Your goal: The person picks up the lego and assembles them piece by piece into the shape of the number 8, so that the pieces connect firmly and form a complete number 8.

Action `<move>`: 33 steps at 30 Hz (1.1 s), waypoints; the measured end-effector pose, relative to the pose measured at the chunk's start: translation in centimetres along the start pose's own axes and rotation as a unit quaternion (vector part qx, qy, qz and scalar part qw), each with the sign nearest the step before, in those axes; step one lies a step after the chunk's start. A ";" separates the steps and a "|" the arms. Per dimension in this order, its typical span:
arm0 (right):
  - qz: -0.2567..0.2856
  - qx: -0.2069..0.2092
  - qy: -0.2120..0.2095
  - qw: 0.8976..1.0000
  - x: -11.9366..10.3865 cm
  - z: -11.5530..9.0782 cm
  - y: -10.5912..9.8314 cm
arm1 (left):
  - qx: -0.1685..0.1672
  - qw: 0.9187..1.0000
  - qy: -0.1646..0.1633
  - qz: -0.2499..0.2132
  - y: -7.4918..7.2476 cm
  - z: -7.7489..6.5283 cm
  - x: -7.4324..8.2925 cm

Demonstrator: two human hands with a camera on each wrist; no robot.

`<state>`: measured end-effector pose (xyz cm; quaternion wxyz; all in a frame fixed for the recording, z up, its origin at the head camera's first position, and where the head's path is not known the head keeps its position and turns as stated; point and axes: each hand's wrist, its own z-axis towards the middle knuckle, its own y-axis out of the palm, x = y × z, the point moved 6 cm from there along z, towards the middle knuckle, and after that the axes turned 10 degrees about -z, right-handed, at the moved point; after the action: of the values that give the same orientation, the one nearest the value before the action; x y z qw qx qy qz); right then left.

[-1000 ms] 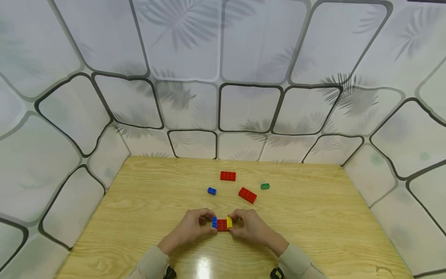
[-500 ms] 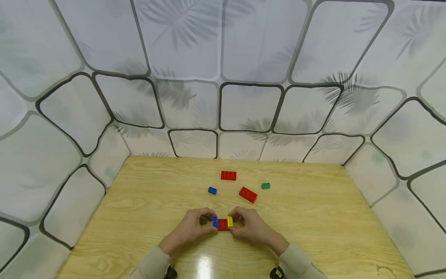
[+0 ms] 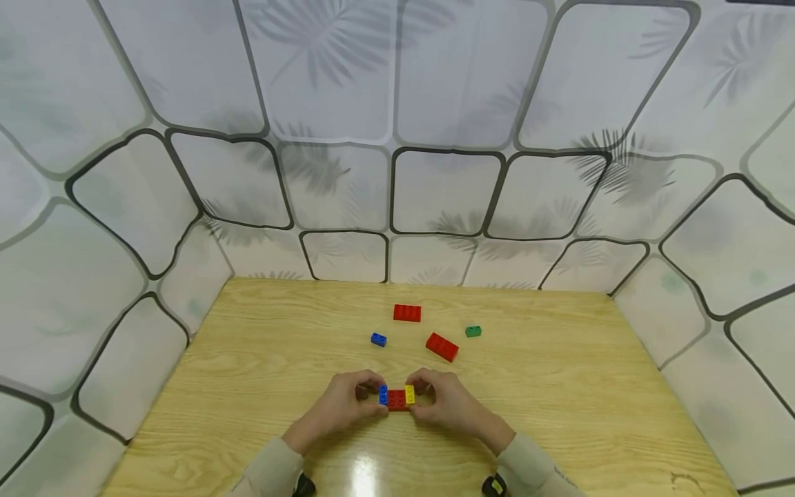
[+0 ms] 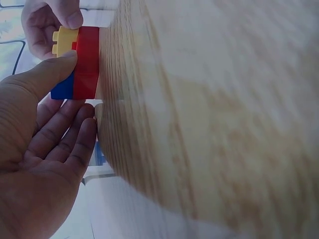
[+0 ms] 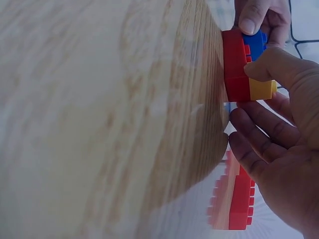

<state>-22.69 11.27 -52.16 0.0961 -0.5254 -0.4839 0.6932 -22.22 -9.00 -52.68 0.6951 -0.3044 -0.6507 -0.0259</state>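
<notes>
A red toy brick (image 3: 397,400) lies on the table between both hands, with a blue brick (image 3: 383,395) on its left end and a yellow brick (image 3: 410,395) on its right end. The left hand (image 3: 348,400) grips the blue end between thumb and fingers. At the yellow end, the right hand (image 3: 444,402) pinches in the same way. In the left wrist view the left thumb lies against the blue brick (image 4: 63,89) and the red brick (image 4: 87,64). The right wrist view shows the right thumb across the yellow brick (image 5: 261,88).
Beyond the hands lie two loose red bricks, one at the back (image 3: 407,313) and one tilted (image 3: 442,346). A small blue brick (image 3: 378,339) and a small green brick (image 3: 473,331) lie beside them. Patterned cloth walls (image 3: 447,193) surround the wooden table (image 3: 559,386).
</notes>
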 end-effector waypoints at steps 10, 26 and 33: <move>-0.010 0.008 -0.010 1.000 0.4 0.0 0.2 | -0.003 1.000 -0.002 -0.005 0.0 0.0 -0.1; -0.031 0.014 0.016 0.999 0.9 -0.7 -1.1 | -0.002 1.000 -0.010 -0.003 0.0 0.0 0.0; -0.050 0.069 0.002 0.996 1.6 -0.9 -2.9 | -0.006 1.000 -0.016 -0.006 0.1 0.0 0.0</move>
<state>-23.70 14.30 -50.87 0.1678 -0.4944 -0.4603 0.7180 -22.17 -8.92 -52.68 0.6827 -0.3052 -0.6633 -0.0293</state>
